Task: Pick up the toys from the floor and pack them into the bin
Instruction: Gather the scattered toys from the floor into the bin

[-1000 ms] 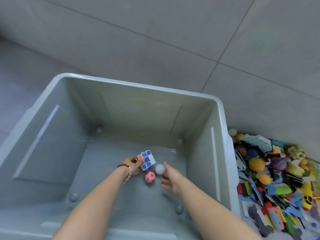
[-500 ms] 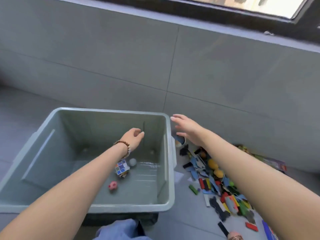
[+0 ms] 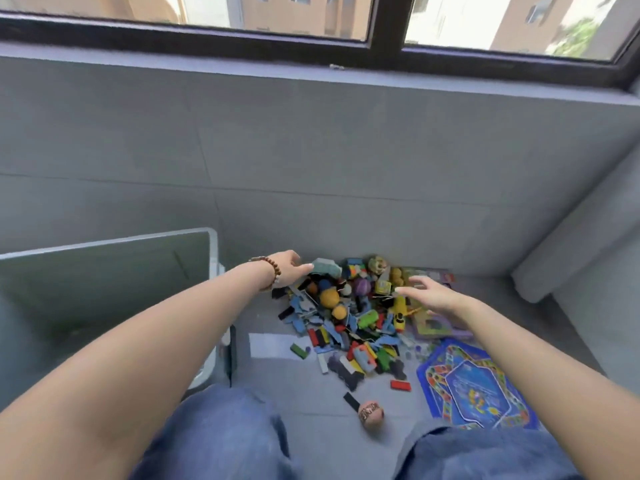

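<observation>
- Reaching with both hands, neither holding anything. The left hand (image 3: pixel 289 268) has its fingers stretched forward and loosely together, tips at the pale teal toy (image 3: pixel 325 266) on the far left edge of the pile (image 3: pixel 353 317). Whether they touch it cannot be told.
- The right hand (image 3: pixel 433 296) hovers palm down with fingers spread above the right side of the pile, near a yellow toy (image 3: pixel 400 308). It grips nothing.
- The toys lie heaped on the floor (image 3: pixel 304 393) against the wall (image 3: pixel 311 168), with loose pieces trailing towards the person. A tan ball (image 3: pixel 371 412) sits apart, nearer the knees, and a blue game board (image 3: pixel 474 389) lies flat at the right.
- The bin (image 3: pixel 213 244) stands just left of the pile, open at the top. The left forearm crosses its near corner, and its floor is hidden from this angle.
- Step judged: fetching the next load. The task looks to be at an early stage, since nearly all the toys remain on the floor.
- Next move calls for closing each hand round a top-lying piece. The heap is tangled, so rounded items on top should lift cleanest. The load then goes left over the rim.
- Change noted: a second ago both hands were down inside the bin beside a cube and two small balls. Half a second ago the left hand was above the bin and the right was past its corner. Both are now over the pile, and the view has swung right, bringing the window (image 3: pixel 277 12) in.
</observation>
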Demonstrator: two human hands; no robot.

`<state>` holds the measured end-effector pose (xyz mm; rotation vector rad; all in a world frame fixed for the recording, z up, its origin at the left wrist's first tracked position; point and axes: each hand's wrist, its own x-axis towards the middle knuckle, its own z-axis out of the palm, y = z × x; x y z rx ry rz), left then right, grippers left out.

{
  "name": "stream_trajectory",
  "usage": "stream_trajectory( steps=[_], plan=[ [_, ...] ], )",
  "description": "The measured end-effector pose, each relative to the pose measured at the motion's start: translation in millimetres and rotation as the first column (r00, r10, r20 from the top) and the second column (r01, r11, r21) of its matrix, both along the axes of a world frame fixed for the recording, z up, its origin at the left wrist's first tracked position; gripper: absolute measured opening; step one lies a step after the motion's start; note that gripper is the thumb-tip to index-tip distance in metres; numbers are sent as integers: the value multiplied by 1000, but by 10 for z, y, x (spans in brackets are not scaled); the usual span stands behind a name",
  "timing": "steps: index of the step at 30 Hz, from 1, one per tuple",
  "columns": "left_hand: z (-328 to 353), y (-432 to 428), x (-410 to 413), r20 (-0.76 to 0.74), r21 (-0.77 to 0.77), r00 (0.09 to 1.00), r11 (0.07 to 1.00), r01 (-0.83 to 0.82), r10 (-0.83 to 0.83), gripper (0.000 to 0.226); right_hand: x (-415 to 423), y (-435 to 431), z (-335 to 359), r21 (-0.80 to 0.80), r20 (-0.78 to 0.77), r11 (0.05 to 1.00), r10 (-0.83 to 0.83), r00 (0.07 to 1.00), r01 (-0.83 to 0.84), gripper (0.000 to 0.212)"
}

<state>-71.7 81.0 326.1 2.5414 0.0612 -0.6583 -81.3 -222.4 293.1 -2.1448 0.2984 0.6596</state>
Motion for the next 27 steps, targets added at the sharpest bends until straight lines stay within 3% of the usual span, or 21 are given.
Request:
stream_trajectory(
  steps=[4,8,15,21,24,27],
  plan=[
    [-316,-350,246,-48,83,996,993,78,-75,66,53,-261,-320,64,-104,998,-20,994,26,75],
    [-741,-498,630,-112,76,993,996,48,-39,69,329,-308,-735,64,-140,997,-24,990,33,76],
    [-1815,-445,1285,-80,-130,971,964,-234,225,83,1242,-58,-1586,187,-123,956,-205,971,225,68],
    [-2512,-443,1922,14,-332,898,849,-411,441,92,1839,135,-2341,283,-171,900,-292,941,331,72],
    [-2782,-393,2167,62,-323,916,876,-358,397,92,2034,181,-2616,213,-197,918,-296,935,335,62],
    [-2926,-352,2304,47,-311,955,913,-265,293,68,2150,275,-2797,112,-208,925,-336,919,364,56]
  ],
)
